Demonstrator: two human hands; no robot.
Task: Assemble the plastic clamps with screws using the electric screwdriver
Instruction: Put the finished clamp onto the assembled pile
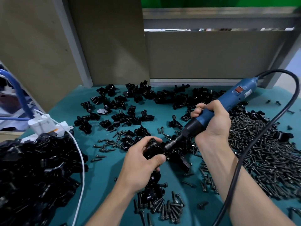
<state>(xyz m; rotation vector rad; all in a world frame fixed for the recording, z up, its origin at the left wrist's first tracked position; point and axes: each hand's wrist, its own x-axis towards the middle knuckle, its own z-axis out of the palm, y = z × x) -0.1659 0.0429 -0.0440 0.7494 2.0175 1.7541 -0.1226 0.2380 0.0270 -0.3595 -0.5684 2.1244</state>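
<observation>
Dead centre over the teal mat (pixel 101 185), held just above its surface, is the clamp (pixel 152 150). It's black plastic, wrapped in the left hand (pixel 141 165), fingers and thumb curled tight round it so it can't spin when the driver bites. Coming in from the upper right, the electric screwdriver (pixel 236 95) slants down and its bit (pixel 172 143) meets the clamp's side. Whether a screw sits under that bit I can't tell; the spot is dark and partly hidden by the fingers. The right hand (pixel 213 121) is clenched round the blue barrel low down, near the black nose (good for steering the tip, I'd judge). The black cord (pixel 260 136) loops away across the right forearm, clear of the work.

My read: a screw is being driven, one clamp among many. Supplies suit each hand:

- Screws (pixel 268 157) are heaped to the right and scattered in front.
- Loose clamp parts (pixel 120 118) are strewn across the back.
- A big black heap (pixel 32 168) lies on the left, possibly finished pieces, though I can't be sure.

Beyond that heap sits a white power strip (pixel 45 126), with a white cable (pixel 82 160) trailing down the mat.
</observation>
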